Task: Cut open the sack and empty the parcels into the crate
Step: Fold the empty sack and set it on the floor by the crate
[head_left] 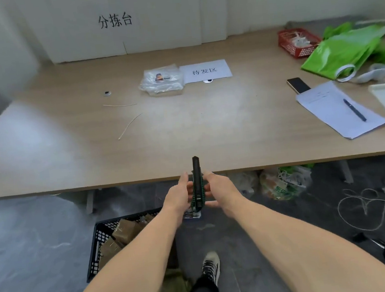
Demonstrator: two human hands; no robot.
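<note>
A black crate [95, 251] sits on the floor at the lower left, under the left arm. Brown parcels [124, 229] lie inside it. On the table [44, 149] above, two thin white ties [130, 125] lie apart on the left side, with a small round thing [107, 93] behind them.

In the middle, both hands meet in front of the table edge. The left hand [180, 194] and the right hand [217, 190] hold a knife [197, 183] between them. The knife is green and black and stands up, its tip pointing away over the table. Both hands are curled around its lower part, one on each side. No blade shows at the tip. Far back on the table, a clear bag [160, 79] lies touching a white sign [205, 71]. Below the hands, a shoe [210, 266] stands on the grey floor.

On the right of the table, a phone [298, 85] rests just beside a sheet of paper [335, 111] with a pen [354, 109] on it. Behind them lies a green bag [343, 55] and a red basket [297, 42]. Under the table, a sack [283, 182] with green print sits on the floor. White string [359, 209] lies in loops on the floor at the far right
</note>
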